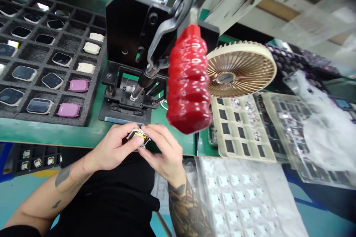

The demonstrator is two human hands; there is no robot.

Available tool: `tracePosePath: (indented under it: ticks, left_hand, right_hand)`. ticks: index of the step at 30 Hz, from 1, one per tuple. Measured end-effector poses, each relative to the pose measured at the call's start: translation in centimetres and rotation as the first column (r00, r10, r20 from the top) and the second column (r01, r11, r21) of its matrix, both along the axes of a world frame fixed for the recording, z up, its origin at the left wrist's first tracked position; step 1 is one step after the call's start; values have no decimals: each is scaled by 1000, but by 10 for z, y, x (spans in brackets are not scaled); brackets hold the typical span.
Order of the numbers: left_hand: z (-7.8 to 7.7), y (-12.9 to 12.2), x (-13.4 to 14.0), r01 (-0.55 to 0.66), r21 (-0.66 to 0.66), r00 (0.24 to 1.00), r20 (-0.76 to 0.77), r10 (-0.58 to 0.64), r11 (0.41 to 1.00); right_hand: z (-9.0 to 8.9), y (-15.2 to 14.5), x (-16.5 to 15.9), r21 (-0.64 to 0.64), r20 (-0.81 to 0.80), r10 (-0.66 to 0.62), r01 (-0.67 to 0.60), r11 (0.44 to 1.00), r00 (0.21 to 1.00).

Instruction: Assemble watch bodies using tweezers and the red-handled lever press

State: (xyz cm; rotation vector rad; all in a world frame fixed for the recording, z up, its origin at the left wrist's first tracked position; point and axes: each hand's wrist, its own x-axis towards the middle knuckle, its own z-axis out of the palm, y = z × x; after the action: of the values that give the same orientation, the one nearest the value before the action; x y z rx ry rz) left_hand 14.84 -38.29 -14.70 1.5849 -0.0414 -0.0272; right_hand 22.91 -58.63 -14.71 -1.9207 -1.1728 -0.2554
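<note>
Both of my hands hold a smartwatch case [138, 136] at the bench's front edge, its inside facing up with yellow and dark parts showing. My left hand [118, 146] grips its left side, the thumb lying over the opening. My right hand [162, 150] pinches the right side between thumb and fingers. Just beyond the case stands a black press fixture [128, 98]. Its lever has a red ribbed handle [189, 81], which hangs in front of the camera, above and to the right of my hands.
At left, a grey foam tray [91, 113] holds dark-screened watches and white and purple cases. A cream fan [241, 70] stands right of the lever. Beyond lie a compartment tray [267, 155] of small parts and a plastic bag [319, 129]. A clear blister tray [205, 163] sits lower right.
</note>
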Motion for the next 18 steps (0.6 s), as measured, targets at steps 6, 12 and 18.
tracePosePath:
  ticks: [6, 12, 18]
  left_hand:
    - [1, 3, 1, 54, 30, 998, 36, -55, 998]
    - [-9, 9, -9, -1, 86, 999, 34, -2, 996]
    - [-12, 6, -6, -339, 43, 935, 122, 332, 940]
  right_hand:
    - [8, -2, 6, -79, 314, 59, -36, 996, 948]
    - [2, 2, -5, -38, 283, -1, 13, 999, 959]
    - [-26, -38, -40, 111, 101, -345, 334, 936, 933]
